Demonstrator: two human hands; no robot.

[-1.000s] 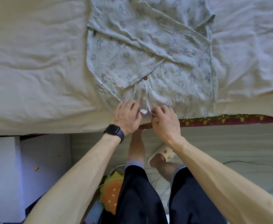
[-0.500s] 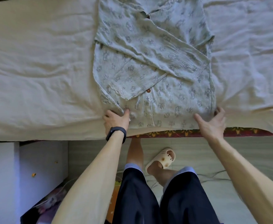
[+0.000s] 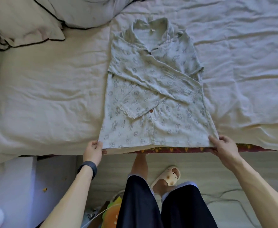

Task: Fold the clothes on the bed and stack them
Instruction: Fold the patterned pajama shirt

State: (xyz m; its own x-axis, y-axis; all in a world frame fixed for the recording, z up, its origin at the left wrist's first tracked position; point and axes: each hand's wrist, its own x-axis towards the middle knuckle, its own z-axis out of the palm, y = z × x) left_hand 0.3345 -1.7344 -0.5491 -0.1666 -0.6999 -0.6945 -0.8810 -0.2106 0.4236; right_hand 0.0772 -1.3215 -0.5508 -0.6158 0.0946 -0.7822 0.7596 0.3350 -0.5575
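Bed (image 3: 44,96) edge, shirt (image 3: 153,132) hem in fingers (image 3: 95,144)

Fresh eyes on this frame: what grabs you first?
A pale printed shirt lies on the bed, sleeves folded across its front. The left hand and right hand each pinch a hem corner at the near edge. A dark-piped pillow sits far left.

Here's the shirt (image 3: 168,129), pale green with a small grey print, lying flat and front up on the bed (image 3: 44,96), collar (image 3: 151,28) at the far end and hem along the near edge. Its 2 sleeves are folded across the front, one slanting over the chest, the other ending in a lacy cuff (image 3: 128,111) beside 1 brown button (image 3: 151,111). The left hand (image 3: 93,152) pinches the hem's left corner, the right hand (image 3: 223,148) the right corner.
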